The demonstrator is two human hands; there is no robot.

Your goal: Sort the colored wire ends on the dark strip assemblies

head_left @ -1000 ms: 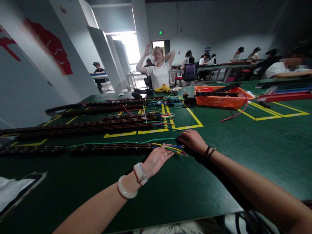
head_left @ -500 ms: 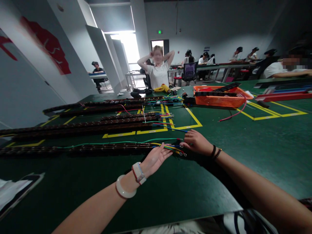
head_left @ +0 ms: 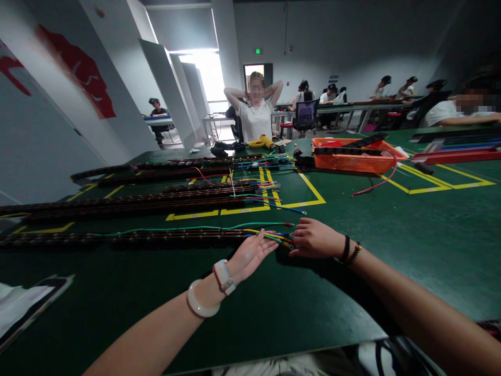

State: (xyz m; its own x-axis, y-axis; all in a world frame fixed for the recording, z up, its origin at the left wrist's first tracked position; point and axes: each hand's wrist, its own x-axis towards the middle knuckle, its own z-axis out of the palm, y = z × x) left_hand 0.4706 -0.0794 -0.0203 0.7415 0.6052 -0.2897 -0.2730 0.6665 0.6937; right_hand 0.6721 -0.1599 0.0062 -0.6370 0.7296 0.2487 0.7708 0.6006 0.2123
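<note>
Coloured wires [head_left: 256, 231] with ring terminals come out of a dark cable chain [head_left: 164, 240] lying across the table. My left hand [head_left: 250, 256] is against these wires, palm turned up, its fingers stretched out straight and its thumb across them. At the tips of the wires, my right hand [head_left: 317, 237] has its fingers curled and pressed together over the terminals. Part of those ends is hidden behind its fingers. One green wire [head_left: 188, 228] runs loose above the chain, its red-sleeved end just left of my right hand.
More cable chains [head_left: 129, 204] with wire ends lie behind, over yellow tape markings. Farther back are a yellow heat gun [head_left: 261, 142] and an orange basket [head_left: 352, 163]. Across the green table [head_left: 391, 235] a person [head_left: 256, 117] has both arms raised. Papers [head_left: 23, 305] lie at left.
My right hand has moved down and slightly right, from beside the blue wire's tip to the ends of the nearest wires. The blue wire's ring terminal is now visible. My left hand stays in place.
</note>
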